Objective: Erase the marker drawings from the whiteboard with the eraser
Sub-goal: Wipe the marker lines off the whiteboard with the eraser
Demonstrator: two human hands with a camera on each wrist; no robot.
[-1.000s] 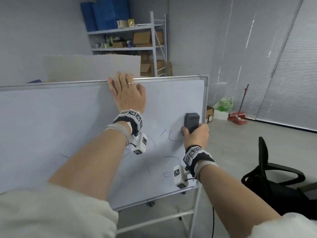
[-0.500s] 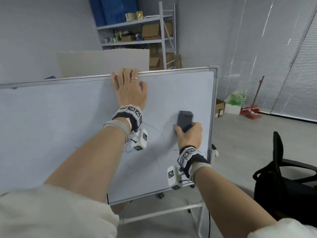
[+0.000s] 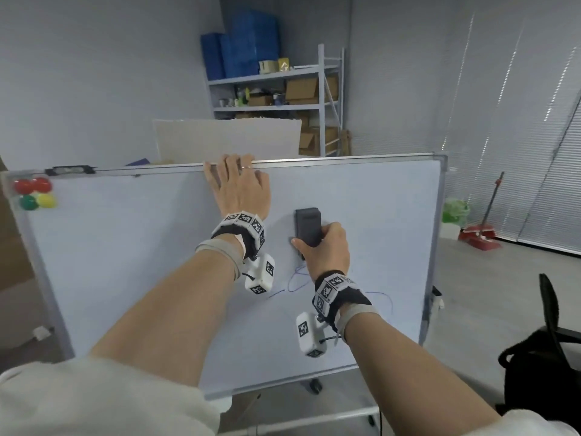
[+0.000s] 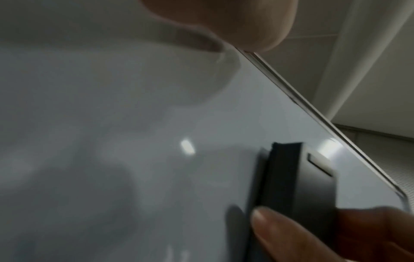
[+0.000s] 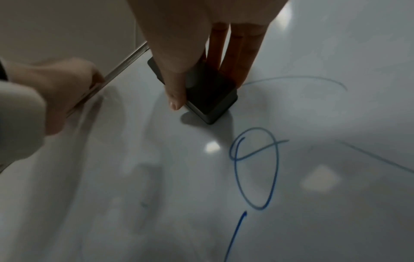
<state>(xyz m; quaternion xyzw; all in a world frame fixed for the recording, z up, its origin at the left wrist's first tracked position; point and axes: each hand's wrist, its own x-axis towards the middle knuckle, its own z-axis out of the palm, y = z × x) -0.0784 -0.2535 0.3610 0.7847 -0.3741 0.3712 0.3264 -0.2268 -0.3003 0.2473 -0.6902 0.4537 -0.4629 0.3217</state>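
Whiteboard (image 3: 125,262) on a wheeled stand, tilted back, metal frame all round. Left hand (image 3: 240,187) lies flat on the upper part of the board, fingers straight and reaching the top rail; fingertips seem to hook over that rail, but the left wrist view is too blurred to confirm.

Right hand (image 3: 327,250) grips the dark eraser (image 3: 308,226), thumb along its left side, fingers curled on the right. Eraser stands on end, pad face against the board, just right of the left wrist and below the top rail. In the right wrist view the thumb (image 5: 177,85) presses one long side, fingers the other.

Blue marker drawings (image 5: 255,168): a loop with a crossing stroke just below the eraser, a long stroke beneath it, faint arcs to the right. Board surface left of the arms shows no marks.

Right frame edge (image 3: 438,247) well apart from the eraser. Four round magnets (image 3: 33,193) at the top left corner. Black chair (image 3: 547,350) on the floor to the right; shelves (image 3: 276,86) behind.
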